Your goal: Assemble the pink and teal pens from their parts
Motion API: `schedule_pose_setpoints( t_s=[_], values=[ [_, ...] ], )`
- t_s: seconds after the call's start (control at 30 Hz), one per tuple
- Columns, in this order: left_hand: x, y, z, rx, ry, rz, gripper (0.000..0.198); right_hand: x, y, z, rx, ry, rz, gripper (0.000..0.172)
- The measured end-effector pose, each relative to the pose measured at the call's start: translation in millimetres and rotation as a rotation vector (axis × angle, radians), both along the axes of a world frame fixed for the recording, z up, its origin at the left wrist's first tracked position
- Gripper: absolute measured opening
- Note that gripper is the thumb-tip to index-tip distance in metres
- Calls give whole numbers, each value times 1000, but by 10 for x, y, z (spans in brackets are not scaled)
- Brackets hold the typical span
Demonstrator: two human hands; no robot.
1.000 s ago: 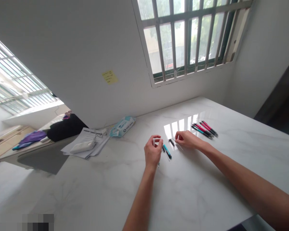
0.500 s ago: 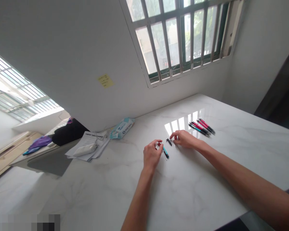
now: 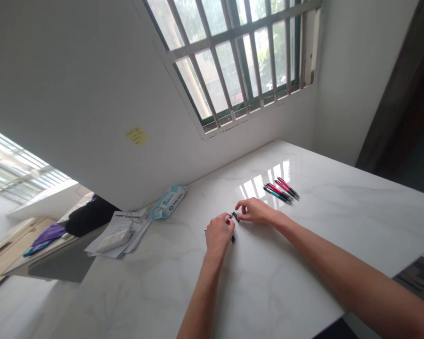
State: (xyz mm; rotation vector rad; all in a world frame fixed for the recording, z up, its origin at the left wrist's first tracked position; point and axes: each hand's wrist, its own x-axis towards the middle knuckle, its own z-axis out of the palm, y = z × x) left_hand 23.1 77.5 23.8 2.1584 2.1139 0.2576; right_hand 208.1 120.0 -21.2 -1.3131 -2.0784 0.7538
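My left hand (image 3: 219,233) rests on the marble-patterned tabletop with bent fingers, thumb and forefinger curled toward each other. What they hold, if anything, is too small to make out. Partly hidden under that hand is a teal and black pen body (image 3: 233,239). My right hand (image 3: 256,210) reaches in from the right, its thumb and forefinger apart beside a short black pen part (image 3: 235,216). The thumb seems to touch this part, which lies on the table. Between the hands lies a thin, pale rod (image 3: 245,230), like a pen refill.
Several red, teal and black pens (image 3: 281,189) lie in a group beyond my right hand. A wipes packet (image 3: 168,202) sits by the wall, near papers (image 3: 118,230) with a white device (image 3: 115,240) on them. A barred window (image 3: 233,66) is above.
The view has shifted, so the scene sits further left. My right hand has moved slightly left, bringing its thumb and forefinger to the black pen part. My left hand now covers more of the teal pen body.
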Motion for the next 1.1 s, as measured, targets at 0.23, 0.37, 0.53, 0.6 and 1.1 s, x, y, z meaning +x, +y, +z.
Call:
schedule_pose_setpoints(
  t_s=[0.23,0.37,0.53,0.6,1.1],
  values=[
    [91,60,-31,12,34,8,28,-8,13,-14,26,-23,-11,26],
    [68,3,5,38,16,31,28,-34,12,-20,41,-53,-19,23],
    [-20,-88,22,128,-148,-36,22,-38,11,-26,31,-57,-39,22],
    [-87,-116,-12,203,-326,-113,23,-37,15,-23,30,-11,-42,19],
    [-242,-111,-214,363,-1058,-84,56,-568,-407,173,192,519,137,14]
  ],
)
